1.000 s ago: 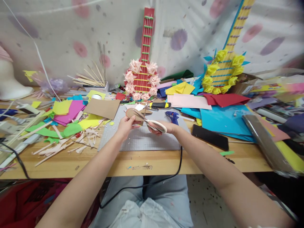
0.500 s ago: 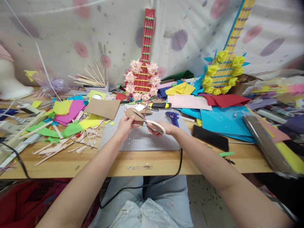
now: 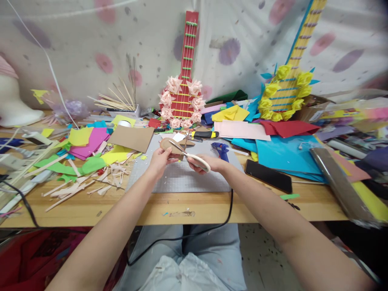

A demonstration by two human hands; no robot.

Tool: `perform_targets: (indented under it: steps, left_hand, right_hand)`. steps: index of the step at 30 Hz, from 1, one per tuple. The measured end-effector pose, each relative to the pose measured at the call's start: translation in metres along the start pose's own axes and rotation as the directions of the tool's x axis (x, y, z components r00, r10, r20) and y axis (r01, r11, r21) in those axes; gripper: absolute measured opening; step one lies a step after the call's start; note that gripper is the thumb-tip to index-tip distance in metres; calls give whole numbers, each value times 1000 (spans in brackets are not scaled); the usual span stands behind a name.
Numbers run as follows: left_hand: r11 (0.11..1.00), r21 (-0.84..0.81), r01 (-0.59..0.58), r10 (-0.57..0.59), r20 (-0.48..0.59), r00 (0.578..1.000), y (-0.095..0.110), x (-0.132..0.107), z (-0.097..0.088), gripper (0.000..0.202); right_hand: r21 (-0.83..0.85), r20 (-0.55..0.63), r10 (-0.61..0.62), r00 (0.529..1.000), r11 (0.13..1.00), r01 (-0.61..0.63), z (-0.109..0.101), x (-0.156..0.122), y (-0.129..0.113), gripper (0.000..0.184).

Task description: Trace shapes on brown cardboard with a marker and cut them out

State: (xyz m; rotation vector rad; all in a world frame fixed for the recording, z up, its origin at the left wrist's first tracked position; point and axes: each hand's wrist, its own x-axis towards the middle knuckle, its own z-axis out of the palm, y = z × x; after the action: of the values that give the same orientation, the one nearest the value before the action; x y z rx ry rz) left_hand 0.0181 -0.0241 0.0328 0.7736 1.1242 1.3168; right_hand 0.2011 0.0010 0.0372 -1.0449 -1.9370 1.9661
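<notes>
A small brown cardboard piece (image 3: 167, 144) with a rounded edge is pinched in my left hand (image 3: 160, 161), thumb on top. My right hand (image 3: 203, 162) is closed round the white handle of a pair of scissors (image 3: 198, 161). The scissor blades point up and left and lie against the cardboard. Both hands are above a grey cutting mat (image 3: 194, 182). Just beyond them lie a yellow and black utility knife (image 3: 204, 134) and brown scraps. A blue glue gun (image 3: 221, 150) rests right of my right hand.
A red paper guitar (image 3: 183, 99) with pink flowers stands at the back; a yellow one (image 3: 283, 95) is to its right. Paper scraps (image 3: 87, 165) litter the left. A black phone (image 3: 268, 176) and blue sheets (image 3: 287, 155) lie right. A black cable (image 3: 230, 206) hangs over the table edge.
The scissor handle in my right hand has shifted very slightly to the left. My left hand keeps its hold on the cardboard, and the rest looks the same.
</notes>
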Motion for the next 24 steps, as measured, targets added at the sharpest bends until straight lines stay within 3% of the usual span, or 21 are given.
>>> perform_targets:
  steps: [7,14,20,24]
  left_hand:
    - [1000,-12,26,-26,-6,1000,2,-2,-1,10]
    - [999,29,-16,16,-2,1000,1,-3,2,9]
    - [1000,-5,26,-25,27,999,-8,-5,7,10]
    - [1000,-13,19,-19,26,999,-12,-4,8,10]
  right_hand:
    - [40,56,30,998,999,-33,-2,5,4,49]
    - [-29,87,-72,994,997,74,0,1,-1,54]
    - [16,149,-46,988,999,44,-3,0,0,56]
    - [60,104,-45,994,997,39,-5,1,7,54]
